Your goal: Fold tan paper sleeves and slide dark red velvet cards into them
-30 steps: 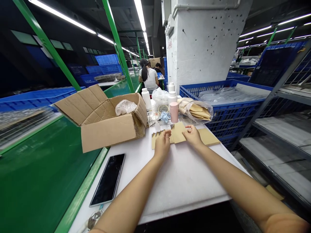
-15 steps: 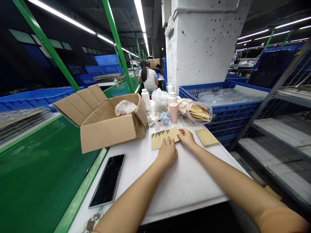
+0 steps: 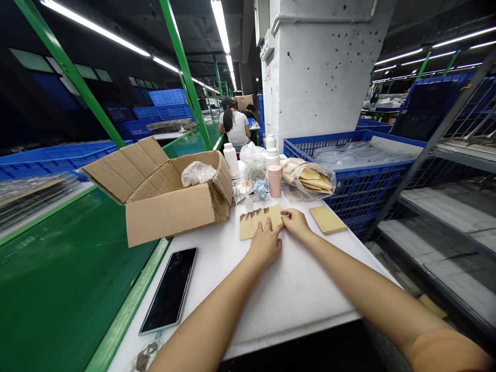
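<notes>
The left hand (image 3: 266, 245) lies palm down with its fingers spread, and the fingertips rest on a row of tan paper pieces (image 3: 251, 225), while the right hand (image 3: 296, 224) has bent fingers and touches the right end of this row; whether it pinches the paper I cannot tell. The row lies flat on the white table (image 3: 306, 289), between its left and right edges, each piece partly covering its neighbour, with dark marks along the upper side. A separate tan stack (image 3: 328, 219) lies just beside the right edge of the table. Along the left edge there is a phone (image 3: 169, 290) with dark screen, and farther up an open cardboard box (image 3: 170, 217), which reaches out over this edge and holds a clear plastic bag (image 3: 198, 173). Toward the far edge stand a pink bottle (image 3: 275, 182) and several white bottles (image 3: 231, 160), near a roll of tape (image 3: 258, 176). At the far right corner lies a clear bag of tan papers (image 3: 310, 179), and beyond it is a blue crate (image 3: 364, 178).
</notes>
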A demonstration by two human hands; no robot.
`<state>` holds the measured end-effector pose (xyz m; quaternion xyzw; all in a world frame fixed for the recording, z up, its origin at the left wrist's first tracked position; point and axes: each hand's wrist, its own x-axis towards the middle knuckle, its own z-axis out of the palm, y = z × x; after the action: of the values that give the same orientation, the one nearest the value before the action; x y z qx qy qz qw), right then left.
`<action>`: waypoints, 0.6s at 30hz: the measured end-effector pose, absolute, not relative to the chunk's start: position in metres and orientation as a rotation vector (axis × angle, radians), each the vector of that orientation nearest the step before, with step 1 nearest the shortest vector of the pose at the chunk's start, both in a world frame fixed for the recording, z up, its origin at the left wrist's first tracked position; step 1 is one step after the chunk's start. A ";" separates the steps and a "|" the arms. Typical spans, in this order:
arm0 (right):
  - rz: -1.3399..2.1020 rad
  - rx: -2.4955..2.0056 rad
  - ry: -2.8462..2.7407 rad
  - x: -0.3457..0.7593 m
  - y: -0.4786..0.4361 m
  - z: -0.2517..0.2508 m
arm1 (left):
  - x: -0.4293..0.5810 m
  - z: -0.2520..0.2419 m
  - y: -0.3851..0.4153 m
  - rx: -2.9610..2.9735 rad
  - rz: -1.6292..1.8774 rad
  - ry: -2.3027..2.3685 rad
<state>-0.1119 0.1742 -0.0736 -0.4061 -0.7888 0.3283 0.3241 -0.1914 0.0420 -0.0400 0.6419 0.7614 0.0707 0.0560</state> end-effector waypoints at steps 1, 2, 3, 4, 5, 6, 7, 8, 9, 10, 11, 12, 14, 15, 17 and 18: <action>0.852 -1.071 -2.078 -0.112 0.174 -0.073 | -0.192 -0.040 0.042 1.952 0.230 2.305; 0.843 -1.075 -2.087 -0.112 0.174 -0.073 | -0.192 -0.040 0.042 1.954 0.242 2.301; 0.833 -1.078 -2.097 -0.112 0.174 -0.073 | -0.192 -0.041 0.042 1.951 0.251 2.299; 0.822 -1.079 -2.108 -0.112 0.174 -0.073 | -0.192 -0.041 0.042 1.947 0.258 2.298; 0.809 -1.079 -2.120 -0.112 0.174 -0.073 | -0.192 -0.041 0.042 1.943 0.261 2.297; 0.796 -1.077 -2.132 -0.112 0.174 -0.074 | -0.192 -0.041 0.042 1.940 0.260 2.298; 0.782 -1.075 -2.146 -0.113 0.174 -0.074 | -0.191 -0.042 0.042 1.941 0.257 2.299; 0.766 -1.073 -2.161 -0.113 0.174 -0.075 | -0.191 -0.041 0.042 1.943 0.252 2.302; 0.749 -1.071 -2.177 -0.114 0.173 -0.075 | -0.191 -0.041 0.042 1.945 0.244 2.304; 0.729 -1.071 -2.194 -0.114 0.172 -0.075 | -0.191 -0.041 0.042 1.950 0.235 2.306; 0.703 -1.074 -2.209 -0.114 0.171 -0.075 | -0.191 -0.041 0.042 1.955 0.224 2.308; 0.671 -1.083 -2.222 -0.114 0.170 -0.073 | -0.191 -0.041 0.042 1.960 0.213 2.310; 0.585 -1.113 -2.242 -0.110 0.171 -0.068 | -0.192 -0.042 0.042 1.969 0.201 2.315; 0.536 -1.132 -2.253 -0.105 0.172 -0.064 | -0.192 -0.042 0.042 1.973 0.200 2.320; 0.442 -1.177 -2.282 -0.091 0.179 -0.055 | -0.192 -0.042 0.042 1.980 0.199 2.331; 0.399 -1.208 -2.298 -0.083 0.185 -0.050 | -0.192 -0.042 0.042 1.983 0.195 2.335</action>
<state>-0.0825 0.1847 -0.0501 -0.4447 -0.8461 0.1469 0.2545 -0.1925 0.0422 -0.0419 0.6456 0.7602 0.0634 0.0359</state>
